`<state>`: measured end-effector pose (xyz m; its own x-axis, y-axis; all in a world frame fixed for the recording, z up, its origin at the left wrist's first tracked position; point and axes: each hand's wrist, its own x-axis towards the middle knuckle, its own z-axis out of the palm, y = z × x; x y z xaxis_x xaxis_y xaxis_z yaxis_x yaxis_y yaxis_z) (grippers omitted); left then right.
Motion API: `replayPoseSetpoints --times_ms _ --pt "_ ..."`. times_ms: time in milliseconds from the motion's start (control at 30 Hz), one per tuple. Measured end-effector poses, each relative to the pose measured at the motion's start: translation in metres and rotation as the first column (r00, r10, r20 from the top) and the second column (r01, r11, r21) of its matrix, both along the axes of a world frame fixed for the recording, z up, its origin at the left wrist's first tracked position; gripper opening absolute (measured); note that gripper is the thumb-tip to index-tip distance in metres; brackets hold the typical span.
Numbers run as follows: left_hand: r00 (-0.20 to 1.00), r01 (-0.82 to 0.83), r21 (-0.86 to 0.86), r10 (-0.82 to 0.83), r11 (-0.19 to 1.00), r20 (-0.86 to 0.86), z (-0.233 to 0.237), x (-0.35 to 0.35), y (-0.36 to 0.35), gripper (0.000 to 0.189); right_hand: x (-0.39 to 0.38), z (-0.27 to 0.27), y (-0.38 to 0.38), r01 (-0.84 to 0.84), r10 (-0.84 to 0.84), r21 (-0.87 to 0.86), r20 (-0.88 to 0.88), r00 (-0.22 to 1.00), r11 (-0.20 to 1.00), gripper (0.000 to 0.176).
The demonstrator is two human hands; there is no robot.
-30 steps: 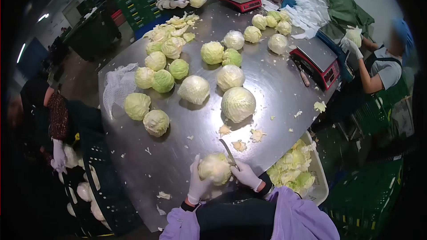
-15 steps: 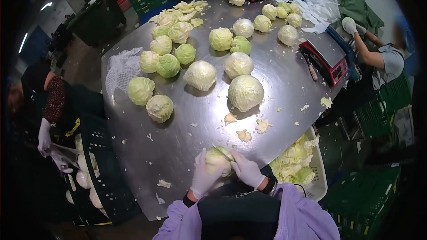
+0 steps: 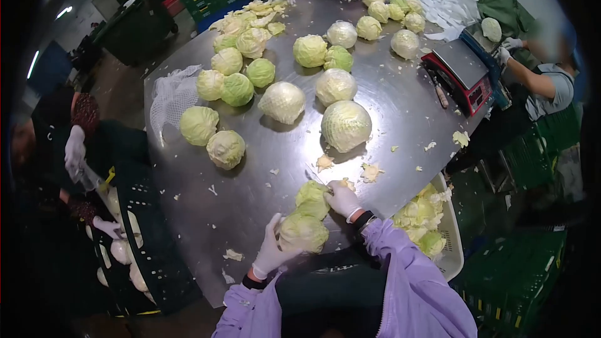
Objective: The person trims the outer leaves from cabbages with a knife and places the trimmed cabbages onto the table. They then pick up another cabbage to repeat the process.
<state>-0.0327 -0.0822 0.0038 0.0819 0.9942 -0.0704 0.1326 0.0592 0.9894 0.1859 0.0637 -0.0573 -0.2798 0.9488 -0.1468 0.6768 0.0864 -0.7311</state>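
Note:
Near the table's front edge, a pale green cabbage (image 3: 303, 233) rests in my left hand (image 3: 273, 249), whose gloved fingers curl round its left side. My right hand (image 3: 344, 199), also gloved, is closed just beyond it. A thin knife blade (image 3: 315, 176) sticks out from its fingers toward the far side. Against those fingers, a loose outer cabbage leaf (image 3: 311, 199) stands between the hand and the cabbage. Cut stem pieces (image 3: 371, 172) lie just past my right hand. The knife's handle is hidden in the glove.
Several cabbages (image 3: 282, 103) are spread over the metal table (image 3: 250, 194). A white basket (image 3: 456, 247) of leaves stands at right. Red scales (image 3: 460, 81) and another knife (image 3: 441, 95) are at the right edge. Co-workers stand left, right and across; a green crate (image 3: 156, 244) is at left.
My right hand has moved away from the cabbage, up and right, with the knife and a leaf. My left hand has tilted the cabbage closer to me. Co-workers' hands have shifted.

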Motion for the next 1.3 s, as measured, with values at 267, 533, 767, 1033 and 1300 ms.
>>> replayPoseSetpoints --times_ms 267,533,767,1033,1300 --pt "0.819 -0.25 -0.04 0.19 0.967 -0.542 0.039 0.036 0.01 0.101 0.018 0.069 -0.052 -0.059 0.029 -0.123 -0.229 0.973 0.991 0.055" --pt "0.694 -0.22 -0.033 0.132 0.975 -0.708 0.044 0.051 0.018 0.088 0.013 0.063 -0.079 -0.097 0.062 -0.193 -0.18 0.982 0.976 0.062" --pt "0.735 -0.229 -0.02 0.159 0.973 -0.659 0.037 0.045 0.014 0.081 0.03 0.059 -0.071 -0.089 -0.182 -0.519 -0.449 0.875 0.85 0.053" --pt "0.712 0.03 0.093 0.044 0.995 -0.701 0.047 0.016 0.019 0.088 0.003 0.053 -0.06 -0.237 0.207 -0.002 -0.476 0.855 0.972 0.045" --pt "0.959 0.028 -0.08 -0.05 0.996 -0.281 0.014 -0.058 -0.006 0.083 0.019 0.027 -0.025 -0.028 0.031 0.063 -0.036 0.999 0.998 0.029"
